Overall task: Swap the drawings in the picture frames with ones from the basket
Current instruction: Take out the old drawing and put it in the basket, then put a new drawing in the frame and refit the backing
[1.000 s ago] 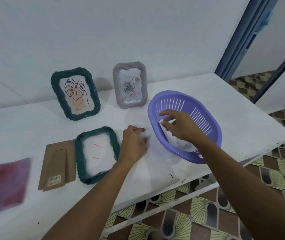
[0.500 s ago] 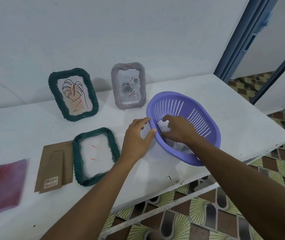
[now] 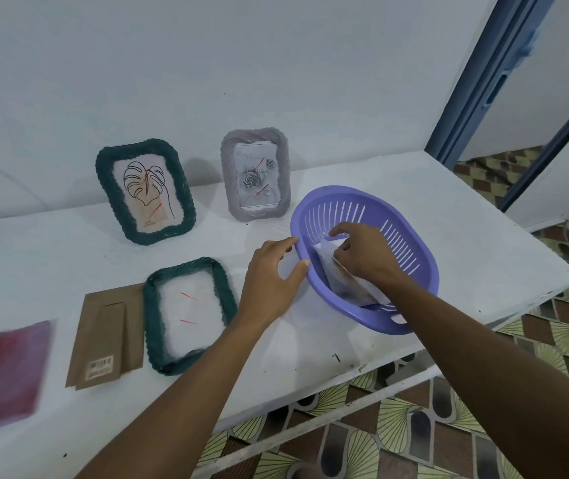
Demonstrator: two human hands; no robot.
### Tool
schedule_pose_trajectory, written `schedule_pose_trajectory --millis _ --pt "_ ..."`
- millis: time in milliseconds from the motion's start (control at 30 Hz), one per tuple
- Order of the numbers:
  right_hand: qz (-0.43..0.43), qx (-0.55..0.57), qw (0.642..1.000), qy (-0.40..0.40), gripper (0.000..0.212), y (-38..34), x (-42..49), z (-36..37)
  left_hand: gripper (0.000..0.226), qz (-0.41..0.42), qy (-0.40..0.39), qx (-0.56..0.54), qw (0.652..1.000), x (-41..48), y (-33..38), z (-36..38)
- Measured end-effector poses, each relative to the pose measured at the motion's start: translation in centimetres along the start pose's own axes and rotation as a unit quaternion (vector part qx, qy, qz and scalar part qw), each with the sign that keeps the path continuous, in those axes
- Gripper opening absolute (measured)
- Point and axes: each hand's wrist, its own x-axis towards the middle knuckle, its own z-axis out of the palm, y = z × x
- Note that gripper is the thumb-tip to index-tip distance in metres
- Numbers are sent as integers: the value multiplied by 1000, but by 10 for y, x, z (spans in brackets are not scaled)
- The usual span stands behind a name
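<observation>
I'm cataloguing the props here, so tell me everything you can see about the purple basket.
The purple basket is an oval, plastic-looking bowl with a smooth rim and narrow slots through its walls. It sits open side up on the white table, near the front right edge. Paper sheets lie inside. The left hand touches its left rim; the right hand reaches in and pinches the sheets.

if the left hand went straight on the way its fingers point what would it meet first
The purple basket: the left hand points its fingers at the near rim, close by. I cannot tell whether they touch it.
</observation>
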Motion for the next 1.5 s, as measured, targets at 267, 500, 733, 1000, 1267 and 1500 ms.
schedule_pose_trajectory --millis 267,500,733,1000,1267,1500 --pt "-26 223 973 51 32 -50 -13 -40 50 -74 17 -60 995 3 6 -18" --pt "-16 463 885 -49 31 -131 -34 -29 42 -152 26 -280 948 -11 5 -86" --pt "-25 350 930 -110 16 -146 -45 63 25 -153 112 49 981 -51 -29 -148" --pt "-185 48 979 -73 17 -128 -54 128 43 -90 7 333 939 -76 -82 -161" --pt "-225 26 971 -72 30 -115 -52 128 67 -62 3 350 935 -86 -94 -163" --pt "-225 25 972 -62 37 -112 -48 137 66 -58 4 345 937 -84 -100 -167"
